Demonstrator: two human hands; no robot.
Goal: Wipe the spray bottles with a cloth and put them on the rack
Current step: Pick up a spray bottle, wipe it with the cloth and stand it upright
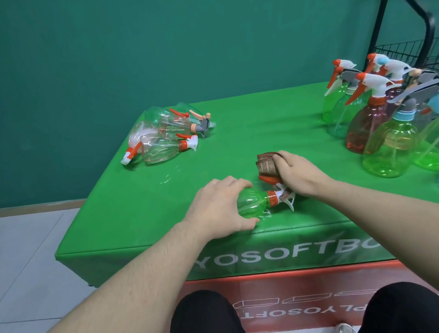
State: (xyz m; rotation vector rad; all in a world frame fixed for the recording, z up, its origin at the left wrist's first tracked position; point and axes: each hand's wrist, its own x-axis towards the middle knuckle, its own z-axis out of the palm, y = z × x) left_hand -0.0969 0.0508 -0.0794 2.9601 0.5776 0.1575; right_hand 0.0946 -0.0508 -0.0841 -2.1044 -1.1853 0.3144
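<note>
Small clear green plastic spray bottle with an orange collar and white trigger head (254, 203) lying on its side near the front edge of the green padded block (142, 215), long axis roughly parallel to that edge, base to the left, nozzle end to the right; left hand (217, 207) curled over the bottle's body, gripping it; right hand (299, 175) closed around a folded brown cloth (267, 164), pressed onto the spray head, orange trigger showing just under the cloth; heap of clear spray bottles with orange and white heads (166, 134) lying on their sides near the back left corner; cluster of upright tinted spray bottles, green, pink and pale blue (387, 121), along the right edge toward the back right corner; black wire rack (417, 53) behind that cluster, past the back right corner.
</note>
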